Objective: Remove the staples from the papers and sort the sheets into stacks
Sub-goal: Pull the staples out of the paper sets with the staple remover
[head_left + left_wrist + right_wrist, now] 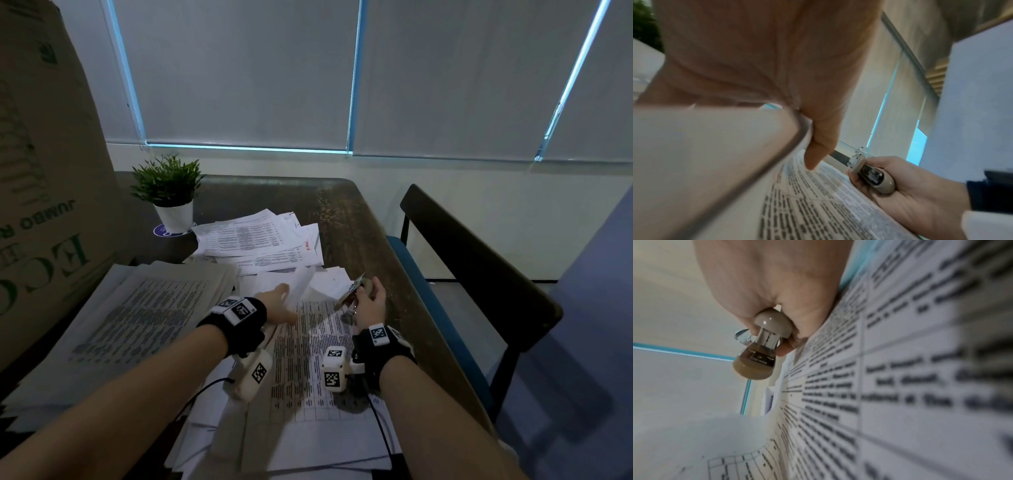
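My left hand [279,299] lifts the top sheet [303,282] off a printed table page [308,359] in front of me. In the left wrist view the curled sheet [715,146] is wedged between the thumb [818,146] and the palm. My right hand [369,297] grips a beige staple remover [352,291] just right of the lifted sheet, its metal jaws pointing up and away. The left wrist view shows the staple remover [871,175] above the page, and the right wrist view shows the staple remover [760,350] beside the printed page [900,386].
A tall stack of printed sheets [144,315] lies at my left. A loose pile of papers [260,240] sits further back, near a potted plant [171,195]. A big cardboard box [44,171] stands at the left. A chair [462,257] stands beside the wooden table's [359,222] right edge.
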